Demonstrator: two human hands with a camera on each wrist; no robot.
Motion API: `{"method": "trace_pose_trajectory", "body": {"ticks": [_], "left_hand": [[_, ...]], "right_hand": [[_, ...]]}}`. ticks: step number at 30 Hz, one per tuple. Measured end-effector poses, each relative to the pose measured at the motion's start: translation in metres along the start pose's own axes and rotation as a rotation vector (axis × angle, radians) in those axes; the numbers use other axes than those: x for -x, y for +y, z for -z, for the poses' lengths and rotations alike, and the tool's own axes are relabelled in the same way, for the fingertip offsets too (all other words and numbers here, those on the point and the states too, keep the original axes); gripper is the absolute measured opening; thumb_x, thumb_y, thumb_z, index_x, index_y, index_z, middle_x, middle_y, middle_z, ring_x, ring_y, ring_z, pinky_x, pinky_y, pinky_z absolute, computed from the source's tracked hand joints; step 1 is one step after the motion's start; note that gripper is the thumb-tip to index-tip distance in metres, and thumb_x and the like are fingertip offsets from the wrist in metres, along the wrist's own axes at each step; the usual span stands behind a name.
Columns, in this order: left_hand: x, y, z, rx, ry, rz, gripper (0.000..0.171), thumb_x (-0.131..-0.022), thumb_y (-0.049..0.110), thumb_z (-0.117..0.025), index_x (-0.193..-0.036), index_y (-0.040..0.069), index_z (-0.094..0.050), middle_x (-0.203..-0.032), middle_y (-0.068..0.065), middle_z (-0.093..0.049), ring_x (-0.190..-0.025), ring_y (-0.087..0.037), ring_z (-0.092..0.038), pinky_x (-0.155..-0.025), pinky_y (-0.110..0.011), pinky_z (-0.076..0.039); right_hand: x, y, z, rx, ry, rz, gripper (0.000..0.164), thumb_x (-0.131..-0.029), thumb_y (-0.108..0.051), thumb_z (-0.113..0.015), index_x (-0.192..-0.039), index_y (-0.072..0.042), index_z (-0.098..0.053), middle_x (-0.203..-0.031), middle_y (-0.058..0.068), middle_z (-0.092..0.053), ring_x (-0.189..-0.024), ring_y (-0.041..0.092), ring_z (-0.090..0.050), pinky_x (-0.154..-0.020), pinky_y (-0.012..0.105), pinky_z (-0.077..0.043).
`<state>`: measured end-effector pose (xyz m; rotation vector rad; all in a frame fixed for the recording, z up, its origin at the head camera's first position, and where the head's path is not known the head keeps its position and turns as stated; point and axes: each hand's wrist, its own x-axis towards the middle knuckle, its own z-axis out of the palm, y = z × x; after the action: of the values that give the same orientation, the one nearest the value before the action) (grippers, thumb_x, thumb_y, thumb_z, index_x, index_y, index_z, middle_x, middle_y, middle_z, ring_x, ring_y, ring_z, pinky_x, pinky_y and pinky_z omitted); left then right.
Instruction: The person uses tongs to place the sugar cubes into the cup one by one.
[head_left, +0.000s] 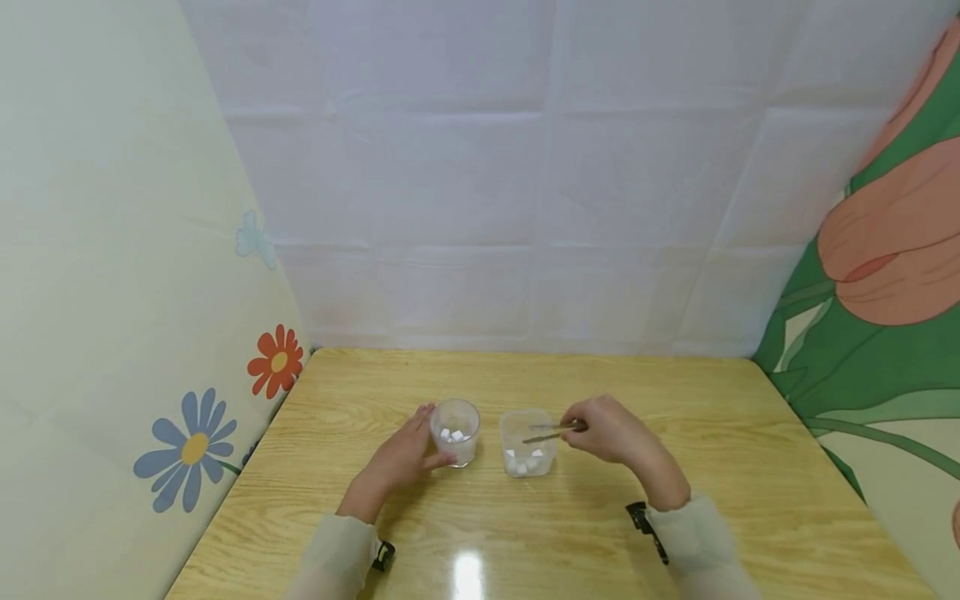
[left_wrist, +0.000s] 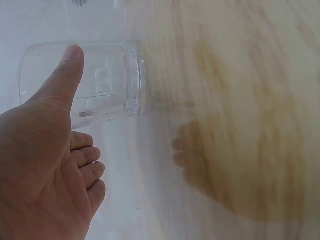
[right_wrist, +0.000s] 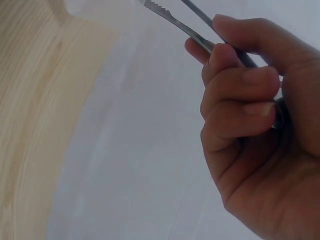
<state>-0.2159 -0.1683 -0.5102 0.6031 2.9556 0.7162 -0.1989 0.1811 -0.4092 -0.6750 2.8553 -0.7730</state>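
Note:
My left hand (head_left: 396,458) holds a clear drinking glass (head_left: 467,450) upright on the table, its thumb at the near side and fingers at the far left. A few small white cubes (head_left: 452,435) lie inside the glass. In the left wrist view the thumb presses along the wall of the glass (left_wrist: 102,52). To the right stands a clear square plastic container (head_left: 513,423) with several white cubes (head_left: 522,463) at its bottom. My right hand (head_left: 609,429) grips small metal tongs (head_left: 542,437); their parted arms reach over the container. The right wrist view shows serrated teeth on the tongs (right_wrist: 172,21).
Both hands work over a wood-grain table (head_left: 600,533). A pale creased sheet (head_left: 480,208) hangs behind its far edge. Flower-printed cloth (head_left: 90,292) stands at the left side, with tulip-printed cloth (head_left: 892,242) at the right. Dark bands sit at both wrists.

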Motion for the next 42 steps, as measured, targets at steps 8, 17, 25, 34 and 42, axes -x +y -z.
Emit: {"method": "trace_pose_trajectory", "body": {"ticks": [8,17,25,34,42], "left_hand": [[-0.001,0.001,0.0,0.007,0.01,0.007,0.098,-0.09,0.055,-0.07,-0.159,0.0,-0.027,-0.165,-0.02,-0.025,-0.153,-0.035,-0.023,-0.121,-0.052,-0.029],[-0.002,0.0,-0.001,0.017,0.018,0.005,0.098,-0.089,0.055,-0.07,-0.158,-0.001,-0.029,-0.164,-0.021,-0.028,-0.153,-0.035,-0.024,-0.12,-0.053,-0.03],[-0.002,-0.001,-0.001,0.014,0.016,-0.007,0.097,-0.089,0.056,-0.07,-0.158,0.001,-0.029,-0.164,-0.02,-0.028,-0.153,-0.035,-0.023,-0.121,-0.052,-0.029],[-0.003,-0.001,-0.001,0.02,0.003,0.004,0.097,-0.09,0.055,-0.07,-0.159,0.003,-0.027,-0.165,-0.018,-0.027,-0.153,-0.034,-0.022,-0.121,-0.053,-0.029],[-0.003,-0.001,-0.002,0.015,-0.006,0.013,0.098,-0.09,0.057,-0.069,-0.16,0.003,-0.026,-0.165,-0.018,-0.025,-0.153,-0.033,-0.022,-0.121,-0.052,-0.028]], "right_hand": [[-0.009,0.003,-0.01,0.012,-0.053,0.053,0.011,-0.093,-0.009,-0.071,-0.1,-0.003,-0.077,-0.086,-0.001,-0.072,-0.068,0.006,-0.06,-0.062,0.028,-0.053],[-0.015,0.004,-0.016,0.002,-0.096,0.049,0.009,-0.093,-0.008,-0.072,-0.098,-0.004,-0.078,-0.084,-0.002,-0.072,-0.067,0.007,-0.061,-0.061,0.027,-0.053],[-0.017,0.001,-0.016,0.004,-0.116,0.062,0.009,-0.093,-0.009,-0.073,-0.098,-0.004,-0.078,-0.086,-0.002,-0.073,-0.07,0.007,-0.063,-0.064,0.027,-0.055],[-0.02,0.0,-0.016,0.028,-0.119,0.057,0.007,-0.092,-0.008,-0.074,-0.096,-0.004,-0.078,-0.084,-0.002,-0.072,-0.068,0.006,-0.059,-0.062,0.027,-0.053],[-0.022,0.001,-0.017,0.025,-0.123,0.059,0.009,-0.092,-0.008,-0.073,-0.098,-0.003,-0.077,-0.085,-0.002,-0.072,-0.069,0.006,-0.06,-0.063,0.027,-0.054]]}}
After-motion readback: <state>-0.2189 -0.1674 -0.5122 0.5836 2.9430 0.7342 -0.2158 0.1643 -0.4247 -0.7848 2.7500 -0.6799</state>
